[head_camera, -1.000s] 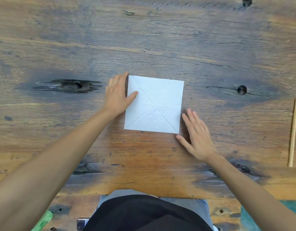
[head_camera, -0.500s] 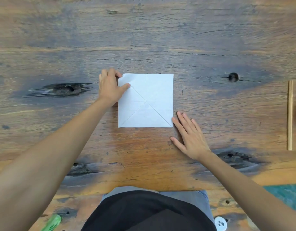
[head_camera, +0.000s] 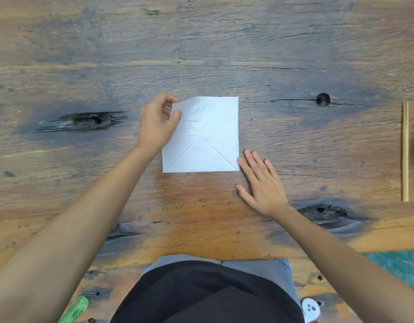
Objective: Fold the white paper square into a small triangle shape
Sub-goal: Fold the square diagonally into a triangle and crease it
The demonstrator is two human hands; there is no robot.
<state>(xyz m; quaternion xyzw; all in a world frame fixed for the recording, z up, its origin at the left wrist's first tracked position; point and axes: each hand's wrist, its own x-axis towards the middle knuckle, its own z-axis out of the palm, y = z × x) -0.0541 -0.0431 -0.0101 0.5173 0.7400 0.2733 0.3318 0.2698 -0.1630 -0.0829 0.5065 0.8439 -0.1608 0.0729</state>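
Observation:
A white paper square with diagonal creases lies in the middle of the wooden table. My left hand pinches the paper's far left corner between thumb and fingers, and that corner is lifted and curled off the wood. My right hand rests flat on the table with fingers spread, its fingertips just touching the paper's near right corner. The rest of the sheet stays flat.
A thin wooden stick lies lengthwise near the right edge. Dark knots and a hole mark the tabletop. The table's near edge runs just above my lap, with a green object below left.
My left hand went from resting beside the paper's far left corner to pinching it and lifting it. My right hand has stayed at the near right corner.

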